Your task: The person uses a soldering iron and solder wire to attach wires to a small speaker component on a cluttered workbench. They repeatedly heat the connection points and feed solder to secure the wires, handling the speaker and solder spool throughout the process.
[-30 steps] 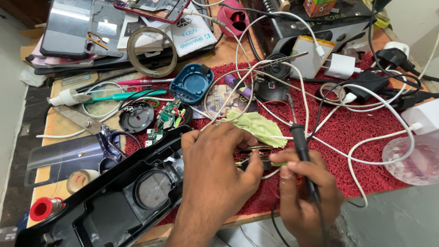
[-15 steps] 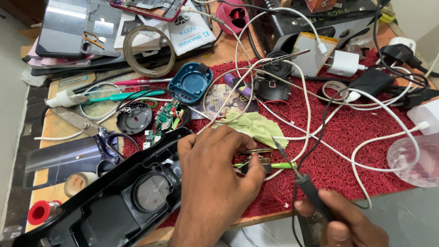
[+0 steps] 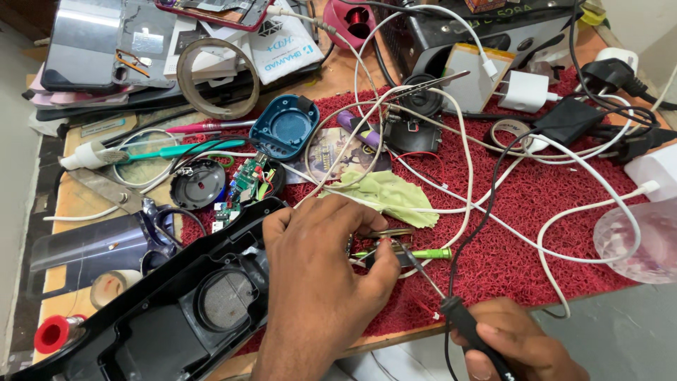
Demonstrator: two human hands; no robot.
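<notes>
My left hand (image 3: 321, 282) rests on the red mat (image 3: 536, 212) beside a long black speaker housing (image 3: 169, 310), its fingertips pinching a small part next to a green-handled tool (image 3: 416, 253). At the bottom edge my right hand (image 3: 515, 346) grips the black handle of a soldering iron (image 3: 458, 314). The iron's thin metal tip points up-left and meets the part at my left fingertips. A pale green cloth (image 3: 388, 197) lies just beyond.
White and black cables (image 3: 493, 162) loop over the mat. A green circuit board (image 3: 243, 185), a blue round shell (image 3: 283, 127), a tape ring (image 3: 215, 77), chargers (image 3: 525, 92) and a clear dome (image 3: 645, 240) crowd the wooden table (image 3: 63, 204).
My right hand has slid down and right toward the table's front edge, so the soldering iron reaches the part from farther off. The left hand stays put.
</notes>
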